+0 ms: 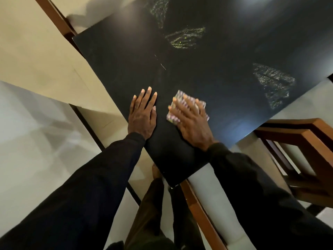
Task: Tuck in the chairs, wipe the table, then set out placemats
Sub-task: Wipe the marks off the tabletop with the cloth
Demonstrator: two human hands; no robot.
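Centre frame, the left hand [142, 114] lies flat and straight-fingered on the dark rectangular table [225, 56]. Beside it, the right hand [191, 121], fingers spread, presses a pastel checked cloth [178, 96].

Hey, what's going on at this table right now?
A person stands at the corner of a dark table, apparently wiping it. The right hand presses a small patterned cloth flat on the top. The left hand rests flat beside it, not touching the cloth. A wooden chair stands at the table's right edge. No placemats are in view.
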